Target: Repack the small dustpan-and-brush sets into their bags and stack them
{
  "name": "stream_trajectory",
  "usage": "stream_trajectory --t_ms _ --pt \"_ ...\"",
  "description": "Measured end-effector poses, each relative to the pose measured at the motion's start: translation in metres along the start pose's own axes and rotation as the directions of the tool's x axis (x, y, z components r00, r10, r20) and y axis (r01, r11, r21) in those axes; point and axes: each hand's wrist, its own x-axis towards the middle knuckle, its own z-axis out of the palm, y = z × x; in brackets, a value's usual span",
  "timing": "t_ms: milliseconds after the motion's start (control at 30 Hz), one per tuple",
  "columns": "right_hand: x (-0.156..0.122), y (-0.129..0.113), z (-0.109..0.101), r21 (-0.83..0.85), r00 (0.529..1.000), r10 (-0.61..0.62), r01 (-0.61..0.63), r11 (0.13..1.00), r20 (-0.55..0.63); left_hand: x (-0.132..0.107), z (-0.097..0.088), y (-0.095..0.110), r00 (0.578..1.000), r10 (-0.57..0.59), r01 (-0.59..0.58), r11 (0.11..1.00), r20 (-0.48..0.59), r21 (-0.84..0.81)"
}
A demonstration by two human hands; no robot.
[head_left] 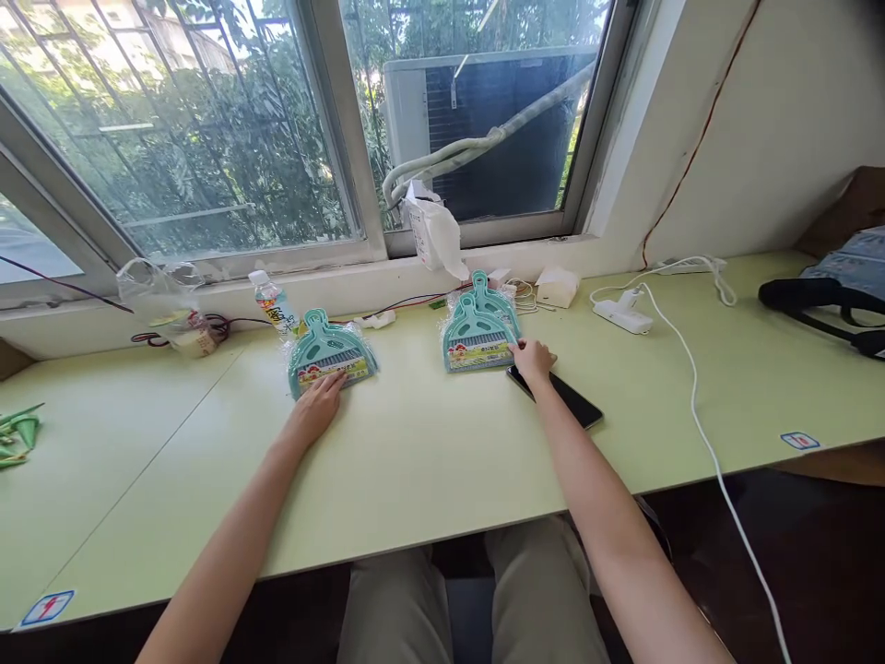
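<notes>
Several teal mini dustpan-and-brush sets in clear plastic wrap lie in two groups on the table. My left hand [320,402] rests with extended fingers on the lower edge of the left dustpan set [324,349]. At the right group, my right hand [533,359] has its fingers closed at the lower right corner of the front dustpan set [474,330]. Another dustpan set [494,293] lies partly hidden behind that one. Beneath my right wrist is a black phone [573,402]. Both front sets carry a yellow printed label.
Along the windowsill stand a tilted drink bottle [273,300], a plastic bag with a cup [190,332] and a tissue pack [432,231]. To the right, a white power strip [622,315] trails a cable over the pale green table [429,470]. Black headphones [822,300] lie far right.
</notes>
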Motion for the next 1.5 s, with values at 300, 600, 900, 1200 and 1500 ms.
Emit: stream_trajectory --t_ms 300,600,900,1200,1500 --pt "0.002 -0.006 -0.013 0.267 0.997 0.017 0.005 0.964 -0.081 -0.001 0.005 0.002 0.999 -0.015 0.015 1.000 -0.038 -0.007" --pt "-0.009 -0.023 -0.012 0.411 0.997 0.003 0.026 0.911 -0.071 0.009 -0.011 0.047 0.987 -0.028 -0.002 0.982 -0.158 -0.190" --pt "-0.042 -0.053 0.013 0.572 0.969 -0.243 0.172 0.802 0.049 0.081 0.008 0.143 0.878 -0.321 0.360 -0.044 0.354 -0.932" --pt "-0.098 -0.079 0.004 0.131 0.425 -0.905 0.899 0.418 -0.026 0.054 0.011 0.124 0.800 -0.507 0.197 -0.281 0.319 -0.939" --pt "-0.101 -0.078 0.007 0.009 0.354 -0.915 0.932 0.363 0.194 0.054 0.011 0.126 0.833 -0.536 0.049 -0.180 0.139 -0.982"
